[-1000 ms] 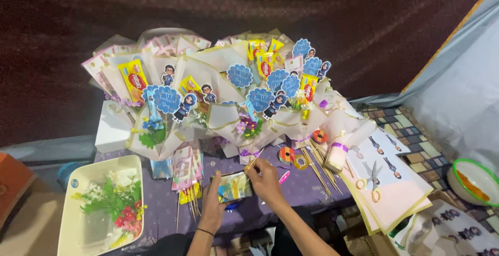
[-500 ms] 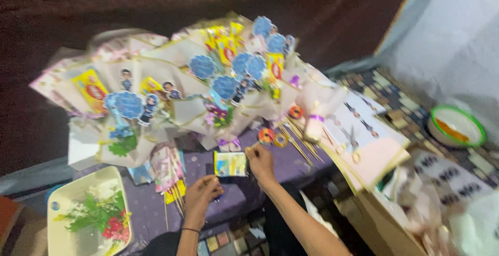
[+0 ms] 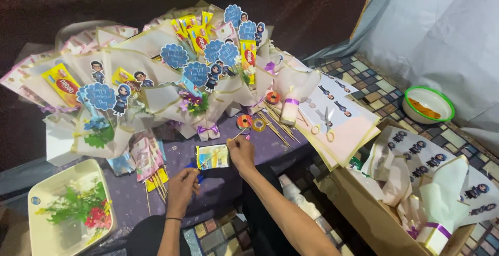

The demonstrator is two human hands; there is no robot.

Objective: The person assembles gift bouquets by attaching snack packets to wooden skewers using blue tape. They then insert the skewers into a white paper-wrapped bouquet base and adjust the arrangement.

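Observation:
My left hand pinches the near end of a thin wooden skewer that lies across a small colourful snack packet on the purple cloth. My right hand presses on the packet's right edge, fingers curled on the skewer's far part. Behind them stands a big heap of paper-wrapped bouquets with blue card toppers and cartoon figures.
A cream tray with artificial flowers sits at the near left. More skewers, tape rolls and scissors on a paper stack lie to the right. A cardboard box of wrapped items and a green-rimmed bowl stand on the tiled floor.
The view has swung and steadied. Both hands have settled on the packet, now lying on the cloth, with the skewer laid across it.

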